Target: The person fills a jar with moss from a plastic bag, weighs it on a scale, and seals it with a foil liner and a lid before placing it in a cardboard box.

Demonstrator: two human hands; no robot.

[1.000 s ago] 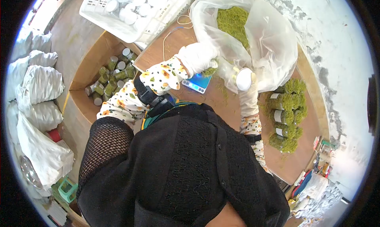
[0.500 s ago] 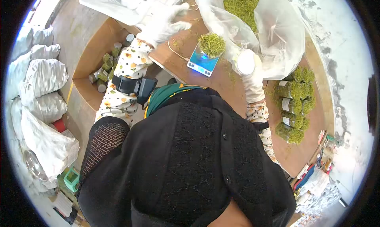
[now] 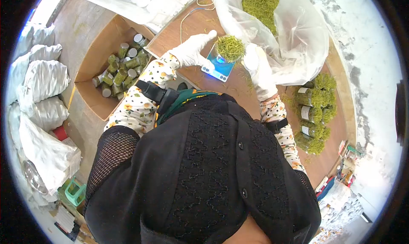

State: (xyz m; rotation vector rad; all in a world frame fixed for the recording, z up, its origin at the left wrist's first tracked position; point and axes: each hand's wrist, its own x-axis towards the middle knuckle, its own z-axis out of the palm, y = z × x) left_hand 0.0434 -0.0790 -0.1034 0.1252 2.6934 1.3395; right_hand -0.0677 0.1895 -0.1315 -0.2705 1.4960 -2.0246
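Observation:
A jar [image 3: 221, 56] heaped with green dried strands [image 3: 230, 48] stands on a small blue-lit digital scale [image 3: 218, 69]. To its left, my white-gloved left hand [image 3: 192, 51] is open, thumb and fingers apart, by the scale's left edge. Nothing shows in that hand. On the other side, my gloved right hand [image 3: 260, 73] is closed on a round white lid [image 3: 251, 59], just right of the heaped jar. The fingers under the lid are partly hidden.
A clear plastic bag [image 3: 298, 52] of loose green strands [image 3: 260, 10] stands behind. Several filled jars [image 3: 307, 113] crowd the table's right side. At left, a cardboard box [image 3: 91, 76] holds capped jars [image 3: 121, 76]. A white basket [image 3: 121, 7] with white lids sits at the back left.
My left hand has come down and toward the scale from the back left. My right hand has moved left with the lid, closer to the jar.

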